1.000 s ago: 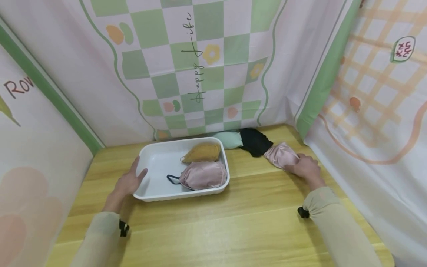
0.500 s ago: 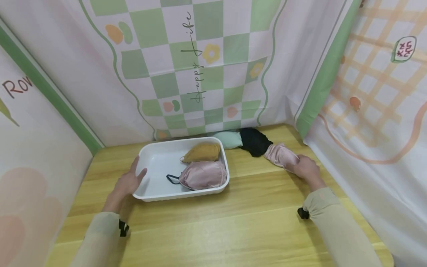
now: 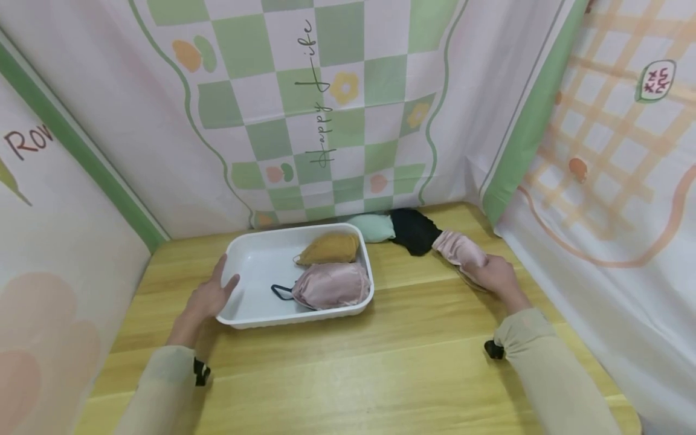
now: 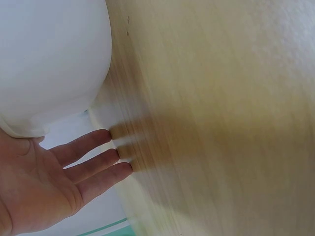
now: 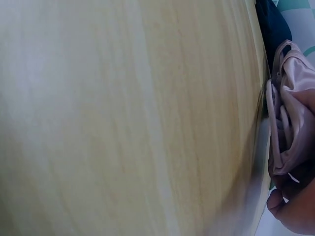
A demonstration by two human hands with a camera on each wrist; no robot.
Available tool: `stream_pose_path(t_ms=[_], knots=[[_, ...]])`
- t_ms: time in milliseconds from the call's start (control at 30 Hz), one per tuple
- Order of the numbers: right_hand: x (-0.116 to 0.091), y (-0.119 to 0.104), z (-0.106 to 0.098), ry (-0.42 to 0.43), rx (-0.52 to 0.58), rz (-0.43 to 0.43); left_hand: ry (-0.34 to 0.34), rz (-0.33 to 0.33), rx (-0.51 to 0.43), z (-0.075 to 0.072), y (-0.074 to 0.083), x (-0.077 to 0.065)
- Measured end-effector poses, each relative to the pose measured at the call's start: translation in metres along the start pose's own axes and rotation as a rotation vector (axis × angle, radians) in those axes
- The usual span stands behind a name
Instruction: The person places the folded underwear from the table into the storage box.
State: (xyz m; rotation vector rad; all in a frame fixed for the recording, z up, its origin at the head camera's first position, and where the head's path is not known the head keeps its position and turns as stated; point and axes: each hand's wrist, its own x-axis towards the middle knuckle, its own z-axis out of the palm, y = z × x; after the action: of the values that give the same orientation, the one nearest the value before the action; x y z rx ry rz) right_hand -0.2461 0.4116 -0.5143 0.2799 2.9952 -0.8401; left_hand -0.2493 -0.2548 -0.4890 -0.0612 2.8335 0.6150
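Two hands work at one table [image 3: 348, 368], which carries one white tray [image 3: 252, 266] toward the left and a row of three cloths at the far side, to the tray's right.

The left hand [image 3: 209, 296] is at the tray's left end, its thumb over the rim and its index finger along the outside. The left wrist view shows three other fingers straight and slightly spread beside the tray, gripping nothing.

The right hand [image 3: 499, 275] is closed on one pink cloth [image 3: 461, 249], pinching its near right end between thumb and fingers. This cloth is the nearest and rightmost of the three; I cannot tell whether it is lifted off the table. Its far left end meets the one black cloth [image 3: 414, 232], and left of that, against the tray's far right corner, lies one mint cloth [image 3: 375, 228].

Two bundles lie in the tray's right half: one mustard bundle [image 3: 328, 249] on the far side and, just nearer, one pink bundle [image 3: 331, 287] with a single dark loop [image 3: 280, 292] out to its left.

Beyond the table hangs one checked drape [image 3: 293, 121] lettered "Happy Life". Two beige sleeves [image 3: 551, 368] cover the forearms.
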Motion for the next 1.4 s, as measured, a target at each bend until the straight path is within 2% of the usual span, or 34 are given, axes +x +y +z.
stream_pose_path(t_ms=[333, 833, 1400], knots=[[-0.001, -0.006, -0.001, 0.072, 0.06, -0.015, -0.002, 0.013, 0.001, 0.0, -0.001, 0.001], [0.0, -0.024, -0.006, 0.129, 0.073, -0.025, -0.004, 0.015, -0.003, 0.0, -0.002, 0.001], [-0.003, -0.045, -0.01, 0.135, 0.128, -0.042, -0.011, 0.007, -0.006, 0.0, 0.0, -0.001]])
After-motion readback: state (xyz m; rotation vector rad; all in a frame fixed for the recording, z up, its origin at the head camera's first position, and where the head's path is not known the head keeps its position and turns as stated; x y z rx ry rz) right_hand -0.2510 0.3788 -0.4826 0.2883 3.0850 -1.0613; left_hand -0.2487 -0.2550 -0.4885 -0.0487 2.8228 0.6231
